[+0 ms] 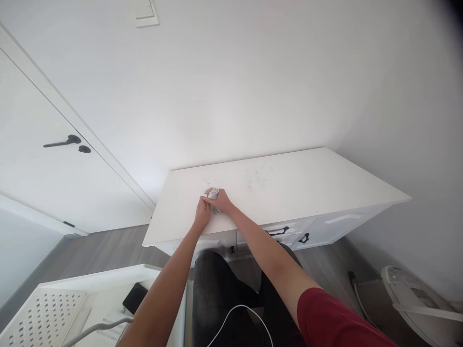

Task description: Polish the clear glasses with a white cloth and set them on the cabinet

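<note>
At cab. top (307, 185), wht bundle (213, 193) in fingers (223, 197), nearby marks (256, 179) illeg.

Room in a home, by the look of it. Facing me: a white cabinet (331, 229) with panelled fronts and black pulls, its tabletop (307, 180) against a plain pale wall (235, 86). To my left, a white door (32, 111) with black lever handle (60, 142). Wood-look grey floor (108, 243). Low right: rounded appliance (410, 294), apparently a rice cooker.
</note>
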Motion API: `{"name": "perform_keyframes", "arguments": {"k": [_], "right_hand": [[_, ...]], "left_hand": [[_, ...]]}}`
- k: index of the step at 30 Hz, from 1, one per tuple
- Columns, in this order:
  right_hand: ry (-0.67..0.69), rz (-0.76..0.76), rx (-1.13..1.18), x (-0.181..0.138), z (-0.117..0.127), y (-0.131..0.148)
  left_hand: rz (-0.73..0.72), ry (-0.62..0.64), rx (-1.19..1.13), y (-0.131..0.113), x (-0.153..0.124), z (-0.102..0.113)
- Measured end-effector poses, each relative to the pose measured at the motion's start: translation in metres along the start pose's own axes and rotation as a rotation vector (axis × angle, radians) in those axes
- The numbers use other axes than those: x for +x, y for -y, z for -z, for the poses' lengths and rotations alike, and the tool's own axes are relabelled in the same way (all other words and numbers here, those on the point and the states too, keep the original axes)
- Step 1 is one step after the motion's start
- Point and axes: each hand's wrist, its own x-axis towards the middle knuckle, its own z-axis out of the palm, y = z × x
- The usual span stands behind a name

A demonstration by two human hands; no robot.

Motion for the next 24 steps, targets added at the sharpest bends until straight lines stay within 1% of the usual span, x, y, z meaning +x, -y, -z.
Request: {"name": "perform_keyframes", "arguments": {"k": [4,8,10,12,14,15,17,19,24], "right_hand": [[-0.036,0.039,-0.092,-0.001,-0.003,-0.004],[-0.18,0.084,-0.277,-0.002,-0.001,-0.006],[-0.28,0.08,-0.363,-0.001,0.002,-0.008],[-0.398,0.048,-0.412,0.001,0.006,-0.011],[-0.518,-0.032,-0.472,0.003,0.011,-0.014],[-0.553,-0.088,-0.512,0.005,0.013,-0.015],[-0.584,-0.198,-0.601,0.008,0.018,-0.016],[-0.576,-0.258,-0.662,0.011,0.021,-0.015],[-0.565,-0.282,-0.683,0.023,0.025,-0.002]], "left_hand": [[-0.017,0.033,0.012,-0.005,-0.001,0.001],[-0.068,0.039,0.055,-0.001,0.0,-0.004],[-0.041,0.021,0.168,0.004,0.001,-0.011],[-0.04,0.023,0.356,0.008,0.0,-0.018],[-0.073,0.056,0.529,0.01,0.0,-0.024],[-0.083,0.071,0.587,0.01,0.0,-0.026],[-0.078,0.089,0.644,0.01,0.0,-0.028],[-0.068,0.099,0.66,0.01,0.0,-0.029],[-0.059,0.111,0.655,0.01,0.001,-0.027]]}}
